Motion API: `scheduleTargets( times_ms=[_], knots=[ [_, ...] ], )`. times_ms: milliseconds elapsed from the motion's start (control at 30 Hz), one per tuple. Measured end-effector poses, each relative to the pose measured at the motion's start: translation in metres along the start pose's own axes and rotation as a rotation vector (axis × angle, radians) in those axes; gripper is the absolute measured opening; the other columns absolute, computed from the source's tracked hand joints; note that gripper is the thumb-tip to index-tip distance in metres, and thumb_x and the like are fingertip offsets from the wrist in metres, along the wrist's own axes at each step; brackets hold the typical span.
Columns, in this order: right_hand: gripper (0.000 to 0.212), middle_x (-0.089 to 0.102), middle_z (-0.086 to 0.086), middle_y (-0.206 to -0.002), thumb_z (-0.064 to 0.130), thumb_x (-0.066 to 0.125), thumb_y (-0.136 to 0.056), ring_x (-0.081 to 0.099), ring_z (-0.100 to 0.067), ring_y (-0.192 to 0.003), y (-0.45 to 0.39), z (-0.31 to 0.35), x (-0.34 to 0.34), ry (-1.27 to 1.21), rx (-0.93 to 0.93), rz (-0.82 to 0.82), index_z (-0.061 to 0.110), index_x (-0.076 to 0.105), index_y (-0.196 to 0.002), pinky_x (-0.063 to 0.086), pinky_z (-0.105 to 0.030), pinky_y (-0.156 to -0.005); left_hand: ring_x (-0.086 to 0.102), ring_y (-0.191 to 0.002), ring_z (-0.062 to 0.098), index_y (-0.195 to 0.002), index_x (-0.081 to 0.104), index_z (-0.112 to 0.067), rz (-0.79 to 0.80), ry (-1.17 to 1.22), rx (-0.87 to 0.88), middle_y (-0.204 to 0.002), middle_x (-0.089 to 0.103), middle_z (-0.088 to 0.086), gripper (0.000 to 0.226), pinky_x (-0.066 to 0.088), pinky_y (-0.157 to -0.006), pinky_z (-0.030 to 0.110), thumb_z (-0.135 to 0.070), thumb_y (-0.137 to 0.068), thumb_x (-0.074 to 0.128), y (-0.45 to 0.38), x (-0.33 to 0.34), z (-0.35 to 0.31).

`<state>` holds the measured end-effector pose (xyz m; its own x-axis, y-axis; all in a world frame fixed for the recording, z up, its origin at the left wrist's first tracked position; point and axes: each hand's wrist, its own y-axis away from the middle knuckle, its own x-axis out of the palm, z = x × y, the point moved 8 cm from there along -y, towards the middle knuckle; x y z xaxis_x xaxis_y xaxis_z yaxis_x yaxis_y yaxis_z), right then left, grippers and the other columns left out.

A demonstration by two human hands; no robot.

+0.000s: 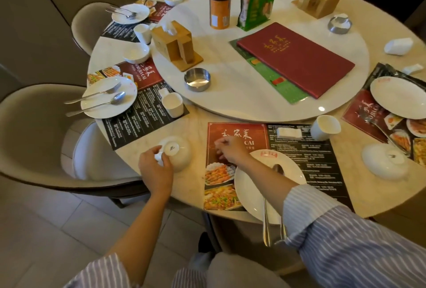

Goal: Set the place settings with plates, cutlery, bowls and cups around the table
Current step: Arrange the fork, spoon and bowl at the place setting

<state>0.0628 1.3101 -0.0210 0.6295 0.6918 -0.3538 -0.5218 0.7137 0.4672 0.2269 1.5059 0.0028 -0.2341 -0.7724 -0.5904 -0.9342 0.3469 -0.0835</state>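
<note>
Left hand grips the upturned bowl at seven o'clock, likely to right it; right hand hovers loosely curled, empty.

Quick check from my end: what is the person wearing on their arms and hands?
Both arms wear a shirt with thin blue and white stripes, the sleeves pushed back to about the elbows so the forearms are bare. The left hand and right hand are bare: no gloves, and no watch or rings that I can make out.

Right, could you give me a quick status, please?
Left hand grips upturned bowl. Right hand curled over placemat, seemingly empty. Nothing in the way.
</note>
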Motion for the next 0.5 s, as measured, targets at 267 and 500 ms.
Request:
scheduleTargets(
  times_ms=[267, 500],
  knots=[
    [0.016, 0.051, -0.008, -0.072, 0.018, 0.052, -0.098, 0.045, -0.015, -0.058, -0.005, 0.001, 0.068, -0.412, 0.289, 0.074, 0.007, 0.055, -0.088, 0.037, -0.024, -0.051, 0.059, -0.101, 0.028, -0.127, 0.051, -0.014, 0.278, -0.277, -0.121, -0.12, 0.055, 0.01, 0.068, 0.049, -0.08, 0.04, -0.068, -0.089, 0.035, -0.029, 0.017, 0.042],
    [0.032, 0.059, -0.009, -0.083, 0.028, 0.055, -0.096, 0.057, -0.015, -0.061, -0.011, -0.001, 0.088, -0.563, 0.488, 0.154, 0.008, 0.05, -0.121, 0.042, -0.021, -0.04, 0.06, -0.074, 0.023, -0.094, 0.063, -0.012, 0.333, -0.299, -0.017, -0.091, 0.062, 0.01, 0.078, 0.049, -0.062, 0.032, -0.076, -0.081, 0.021, -0.045, 0.024, 0.04]
  ],
)
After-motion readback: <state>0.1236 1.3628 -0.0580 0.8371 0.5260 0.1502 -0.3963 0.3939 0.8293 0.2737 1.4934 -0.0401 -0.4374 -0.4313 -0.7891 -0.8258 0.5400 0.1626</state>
